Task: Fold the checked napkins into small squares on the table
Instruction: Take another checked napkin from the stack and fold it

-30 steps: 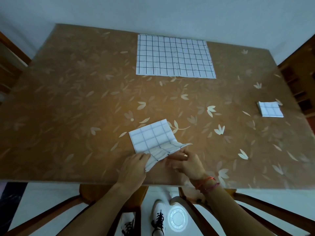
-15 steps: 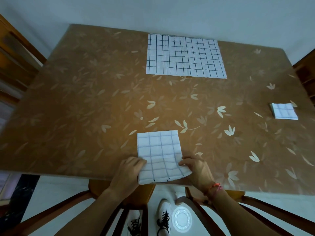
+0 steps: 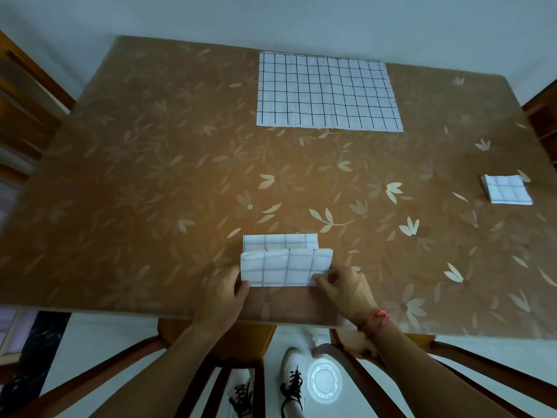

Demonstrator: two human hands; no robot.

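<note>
white checked cloth, half turned over at the near edge

pale and gridded, the half-folded napkin (image 3: 286, 265) lies on the brown leaf-patterned table (image 3: 150, 182), close to the near edge and roughly at its middle. we see its near part lifted and curled over towards the far part, so that a rounded flap stands above the lower layer. a narrow strip of that lower layer shows flat beyond the flap. the left hand (image 3: 224, 292) pinches the flap's near-left corner between thumb and fingers. the right hand (image 3: 343, 288) pinches the near-right corner in the same way, its fingertips closed on the edge. both hands are clamped on the cloth and sit apart, one at each end of it. a red thread band (image 3: 378, 318) circles the right wrist.

at the far side of the table we find an open napkin (image 3: 327, 92), spread flat with dark grid lines, well apart from the hands. over to the right, near that edge, rests a folded square (image 3: 508, 193) of the same checked cloth. we cannot tell how many layers or pieces it holds.

below the table edge we make out wooden chairs (image 3: 241, 342). a pair of white shoes (image 3: 294, 384) with black laces stands on a pale floor, and a round white object (image 3: 324, 380) lies just beside them.
</note>
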